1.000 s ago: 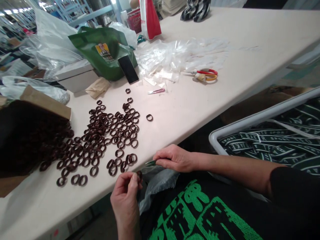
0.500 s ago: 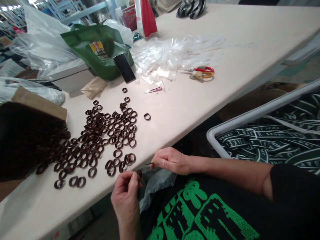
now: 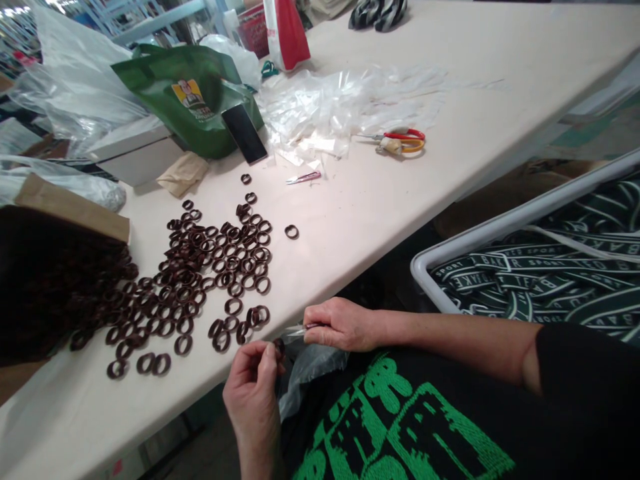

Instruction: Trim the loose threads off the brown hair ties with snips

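Note:
My left hand pinches a small dark brown loop between thumb and fingers, just off the table's front edge. Most of that loop is hidden by the fingertips. Closed around a pair of thread snips, my right hand is a short way to the right, the blades pointing left toward the loop. On the table beside my left hand, many similar brown loops lie in a loose spread. They trail out of a cardboard box lying at the left.
Farther back on the table lie pink-handled snips, scissors, a phone, a green bag and crumpled clear plastic. A pale-rimmed bin of lettered straps stands at my right. Clear plastic hangs below my hands.
The snips in my right hand have turned so that more of their blades and handle shows. My left hand keeps its pinch on the loop. The whole view has shifted slightly.

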### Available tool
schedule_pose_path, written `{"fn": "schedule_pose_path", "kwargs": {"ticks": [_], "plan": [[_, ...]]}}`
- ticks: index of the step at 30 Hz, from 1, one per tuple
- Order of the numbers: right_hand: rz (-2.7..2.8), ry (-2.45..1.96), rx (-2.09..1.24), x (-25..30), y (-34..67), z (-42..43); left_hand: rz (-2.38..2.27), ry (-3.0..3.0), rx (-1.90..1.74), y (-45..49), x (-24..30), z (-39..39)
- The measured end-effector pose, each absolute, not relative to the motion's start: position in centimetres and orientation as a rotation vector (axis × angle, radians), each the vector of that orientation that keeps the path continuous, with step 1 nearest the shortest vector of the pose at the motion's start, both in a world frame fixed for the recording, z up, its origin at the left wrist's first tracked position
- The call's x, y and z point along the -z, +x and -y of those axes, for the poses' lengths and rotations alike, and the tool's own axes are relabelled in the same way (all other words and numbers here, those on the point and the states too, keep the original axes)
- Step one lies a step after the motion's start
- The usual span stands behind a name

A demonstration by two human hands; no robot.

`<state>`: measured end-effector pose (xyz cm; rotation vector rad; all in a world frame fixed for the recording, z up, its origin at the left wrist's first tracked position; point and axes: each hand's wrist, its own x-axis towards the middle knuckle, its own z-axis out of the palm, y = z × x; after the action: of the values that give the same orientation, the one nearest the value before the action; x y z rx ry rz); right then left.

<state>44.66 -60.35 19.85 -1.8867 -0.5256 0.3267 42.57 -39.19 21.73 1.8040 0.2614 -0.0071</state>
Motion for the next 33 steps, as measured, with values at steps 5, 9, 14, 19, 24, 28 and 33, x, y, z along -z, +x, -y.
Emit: {"fn": "schedule_pose_path", "kwargs": {"ticks": [5, 9, 14, 19, 24, 28, 33], "plan": [[0.561, -1.945, -0.307, -20.2, 45.1, 60.2, -0.240, 1.828, 0.022, 42.5, -21.9, 39.5], [0.579, -1.988, -0.288, -20.3, 45.3, 60.1, -0.248, 1.845, 0.049, 42.4, -21.9, 39.5], [0.581, -2.012, -0.270, -20.2, 45.3, 60.1, -0.252, 1.855, 0.042, 42.6, -22.2, 40.0], [0.591, -2.073, -0.258, -20.4, 45.5, 60.1, -0.231, 1.867, 0.065, 42.7, -22.4, 40.3], [0.619, -2.105, -0.240, -20.5, 45.7, 60.0, -0.245, 1.870, 0.086, 42.8, -22.1, 40.0], [0.634, -2.144, -0.205, -20.3, 45.8, 60.0, -0.253, 1.868, 0.094, 42.8, -22.0, 40.0], [0.669, -2.181, -0.114, -20.0, 45.7, 60.0, -0.235, 1.876, 0.075, 42.9, -22.0, 39.9]]}}
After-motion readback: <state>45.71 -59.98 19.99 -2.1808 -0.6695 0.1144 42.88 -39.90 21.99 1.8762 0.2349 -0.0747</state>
